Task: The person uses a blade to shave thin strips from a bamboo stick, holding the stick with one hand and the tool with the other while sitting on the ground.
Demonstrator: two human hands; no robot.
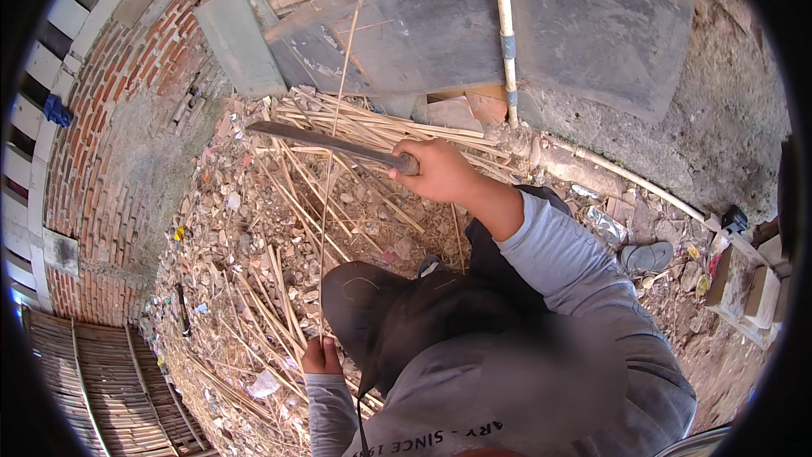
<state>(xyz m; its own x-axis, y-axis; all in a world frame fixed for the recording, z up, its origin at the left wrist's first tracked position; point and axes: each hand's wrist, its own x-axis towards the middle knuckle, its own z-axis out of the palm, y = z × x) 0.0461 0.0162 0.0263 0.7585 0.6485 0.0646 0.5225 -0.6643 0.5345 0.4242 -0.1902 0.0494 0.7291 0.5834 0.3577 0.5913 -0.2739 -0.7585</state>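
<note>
My right hand [438, 171] is wrapped round the handle of a machete [317, 139], whose long dark blade points to the left. Below it, near my knee, my left hand [321, 357] is closed on the lower end of a long thin bamboo strip [344, 76]. The strip runs away from me past my bent knee toward the far wall. In this view the blade crosses the strip about midway; whether they touch I cannot tell. Split bamboo strips [406, 127] lie in a loose pile beyond the blade, and more lie on the ground to my left [275, 309].
Rubble and litter cover the ground. A brick wall [118, 144] stands at left, a slatted bamboo panel [93, 381] at lower left. Dark sheets [406, 34] lean at the far side behind an upright pipe [506, 34]. Sandals [647, 256] and a wooden frame [748, 288] are at right.
</note>
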